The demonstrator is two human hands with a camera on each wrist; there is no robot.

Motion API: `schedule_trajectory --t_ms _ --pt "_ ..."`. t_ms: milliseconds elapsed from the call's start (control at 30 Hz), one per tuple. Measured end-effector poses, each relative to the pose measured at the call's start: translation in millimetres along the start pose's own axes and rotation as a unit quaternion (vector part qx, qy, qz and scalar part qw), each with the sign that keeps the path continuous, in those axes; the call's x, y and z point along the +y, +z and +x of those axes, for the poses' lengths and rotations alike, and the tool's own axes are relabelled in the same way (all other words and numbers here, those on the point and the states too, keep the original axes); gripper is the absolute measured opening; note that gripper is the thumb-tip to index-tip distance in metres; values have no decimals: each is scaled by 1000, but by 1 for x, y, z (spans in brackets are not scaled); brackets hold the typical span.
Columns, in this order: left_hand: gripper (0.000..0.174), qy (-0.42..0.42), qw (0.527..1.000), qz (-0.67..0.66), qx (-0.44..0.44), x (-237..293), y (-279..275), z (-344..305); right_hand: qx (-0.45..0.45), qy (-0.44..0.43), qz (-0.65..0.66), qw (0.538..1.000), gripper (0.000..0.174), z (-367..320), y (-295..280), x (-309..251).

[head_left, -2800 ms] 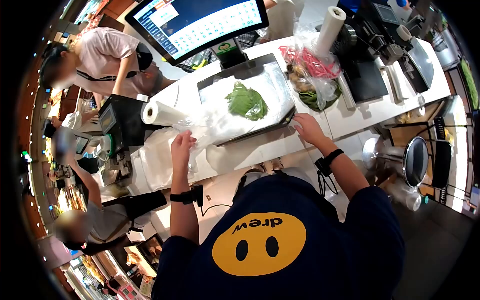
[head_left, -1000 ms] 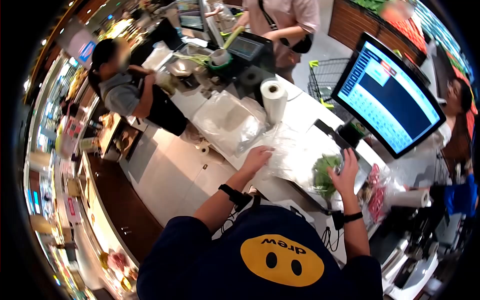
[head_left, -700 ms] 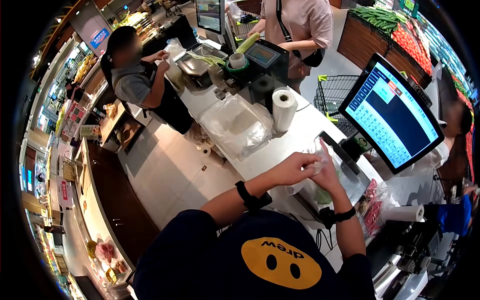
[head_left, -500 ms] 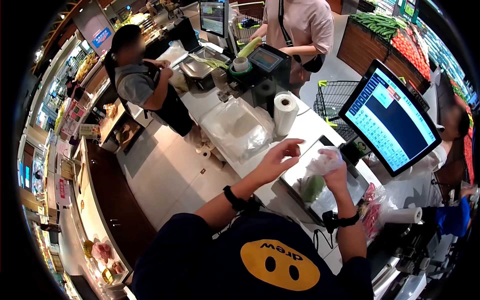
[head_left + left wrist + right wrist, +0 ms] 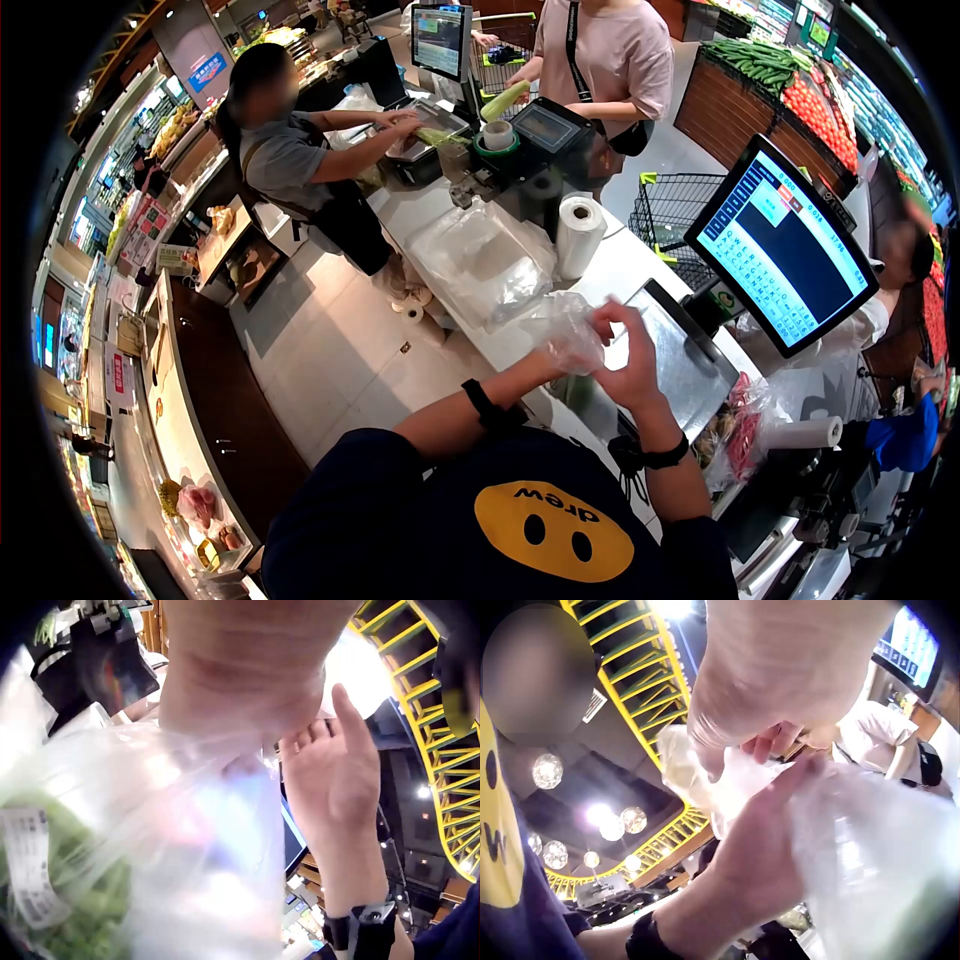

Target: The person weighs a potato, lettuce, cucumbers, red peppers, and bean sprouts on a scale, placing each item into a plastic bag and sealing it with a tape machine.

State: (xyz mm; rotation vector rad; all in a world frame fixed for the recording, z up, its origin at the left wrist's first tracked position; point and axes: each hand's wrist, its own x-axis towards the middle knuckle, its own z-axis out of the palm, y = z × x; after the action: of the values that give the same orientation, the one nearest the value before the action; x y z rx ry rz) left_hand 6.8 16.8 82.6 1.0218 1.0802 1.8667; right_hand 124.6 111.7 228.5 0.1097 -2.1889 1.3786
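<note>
My left hand [image 5: 757,847] grips the gathered neck of a clear plastic bag [image 5: 568,338]. Green leafy vegetables [image 5: 82,889] show through the bag, and a printed label [image 5: 30,862] is on it. In the head view the bag covers much of the left hand, and the greens hang below it. My right hand [image 5: 630,365] is beside the bag's neck, its thumb and fingers bent loosely with a gap between them; its palm faces the left hand in the left wrist view. Below the right hand lies the metal plate of a weighing scale [image 5: 700,385].
A touchscreen [image 5: 785,250] stands behind the scale. On the counter are a stack of plastic bags [image 5: 480,260] and a roll of bags [image 5: 580,235]. To the right is a bag with pink strips [image 5: 742,425]. A worker [image 5: 290,160] and a customer [image 5: 610,70] stand across and to the left.
The bag of greens, on the scale earlier, is now lifted off and held to the left. Half a second ago the right hand held the bag's top; now the left hand grips it.
</note>
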Motion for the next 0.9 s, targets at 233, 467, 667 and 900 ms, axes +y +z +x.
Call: schedule_trajectory --t_ms 233,467,667,900 --pt "31 84 902 421 -50 46 -2 -9 -65 168 146 973 96 -22 47 77" --pt "28 58 801 595 -12 133 -27 20 -23 65 -102 992 52 -7 100 146" --pt "20 -3 850 524 54 120 -145 25 76 142 28 987 26 61 151 151" --pt "21 -209 946 95 229 183 -218 60 109 47 -106 987 24 151 204 176"
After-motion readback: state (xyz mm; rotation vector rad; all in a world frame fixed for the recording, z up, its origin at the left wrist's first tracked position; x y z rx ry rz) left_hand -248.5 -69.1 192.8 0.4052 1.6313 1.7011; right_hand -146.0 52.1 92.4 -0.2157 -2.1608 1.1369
